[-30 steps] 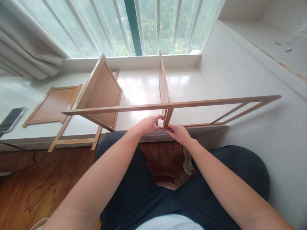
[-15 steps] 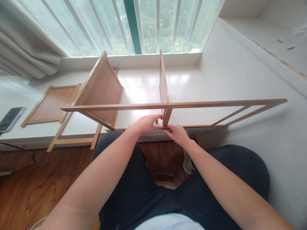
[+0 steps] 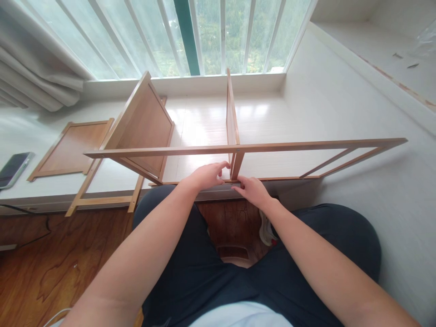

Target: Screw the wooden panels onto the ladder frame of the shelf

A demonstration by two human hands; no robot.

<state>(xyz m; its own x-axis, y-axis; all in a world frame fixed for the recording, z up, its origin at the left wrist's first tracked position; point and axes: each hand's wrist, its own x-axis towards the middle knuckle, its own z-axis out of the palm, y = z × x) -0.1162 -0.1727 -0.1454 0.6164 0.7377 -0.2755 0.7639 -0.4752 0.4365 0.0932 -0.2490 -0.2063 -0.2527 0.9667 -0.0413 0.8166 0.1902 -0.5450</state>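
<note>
A long light-brown wooden frame (image 3: pixel 289 147) stands on its side in front of me, with a short crosspiece (image 3: pixel 237 165) at its middle. Behind the crosspiece an upright wooden panel (image 3: pixel 232 109) reaches back toward the window. My left hand (image 3: pixel 209 176) is just left of the crosspiece, fingers bent and apart, index fingertip at the wood. On the other side, my right hand (image 3: pixel 254 190) grips the lower rail at the foot of the crosspiece, thumb below and fingers above. Any small part under these fingertips is hidden.
A second upright panel (image 3: pixel 143 113) joins the frame's left part. Further left, a flat panel (image 3: pixel 73 147), a ladder-like wooden frame (image 3: pixel 105 200) and a phone (image 3: pixel 15 169) lie on the white ledge (image 3: pixel 200 113). A white wall (image 3: pixel 357 113) borders the right side.
The view has shifted very slightly. Both hands keep their places at the crosspiece, and the wooden frame stands as before.
</note>
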